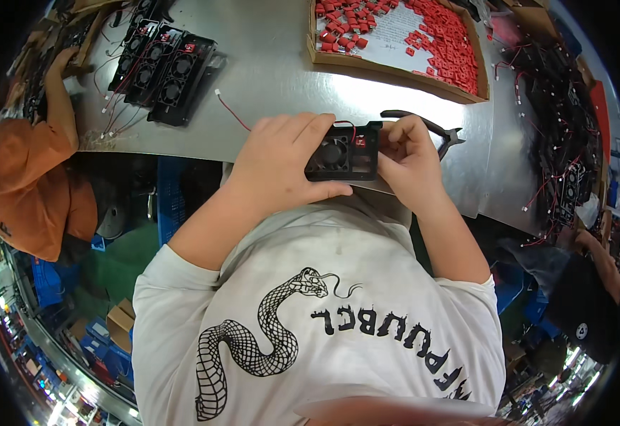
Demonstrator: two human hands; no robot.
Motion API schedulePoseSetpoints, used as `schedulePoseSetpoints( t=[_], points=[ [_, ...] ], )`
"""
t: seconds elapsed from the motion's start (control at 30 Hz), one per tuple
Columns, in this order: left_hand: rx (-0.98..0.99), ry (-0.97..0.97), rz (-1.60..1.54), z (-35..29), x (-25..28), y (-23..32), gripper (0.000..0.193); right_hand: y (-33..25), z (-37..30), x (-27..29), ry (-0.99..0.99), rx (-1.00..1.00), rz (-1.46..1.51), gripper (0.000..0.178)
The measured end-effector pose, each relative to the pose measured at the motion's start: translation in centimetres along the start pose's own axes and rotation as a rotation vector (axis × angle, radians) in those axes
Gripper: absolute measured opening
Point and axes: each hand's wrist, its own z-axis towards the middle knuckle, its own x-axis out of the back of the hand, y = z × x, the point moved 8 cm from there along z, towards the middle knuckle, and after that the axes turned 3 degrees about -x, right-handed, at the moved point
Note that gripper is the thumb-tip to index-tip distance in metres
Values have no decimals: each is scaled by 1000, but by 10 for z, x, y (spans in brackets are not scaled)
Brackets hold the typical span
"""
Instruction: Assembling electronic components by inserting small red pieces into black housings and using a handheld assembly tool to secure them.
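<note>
The left hand (276, 160) grips the left end of a black fan housing (330, 156) (a red piece (360, 141) shows on it) by the table's (267, 78) near edge. The right hand's (413, 160) fingers curl at its right end, their hold unclear, beside dark pliers (443, 133).

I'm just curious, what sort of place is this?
Probably an assembly workshop: the left hand holds a fan unit, similar units lie on a metal bench, and a box there holds many small red parts.
</note>
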Motion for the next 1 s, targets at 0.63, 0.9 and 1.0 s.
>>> schedulePoseSetpoints(
  t=[0.63,0.9,1.0],
  points=[
    [-47,-131,145,11,-6,0,78,-71,7,0,-19,52,-515,25],
    [-43,-180,162,15,-8,0,76,-78,10,0,-90,66,-548,19],
    [-69,-169,167,15,-8,2,76,-80,13,0,-90,106,-619,17]
  ],
)
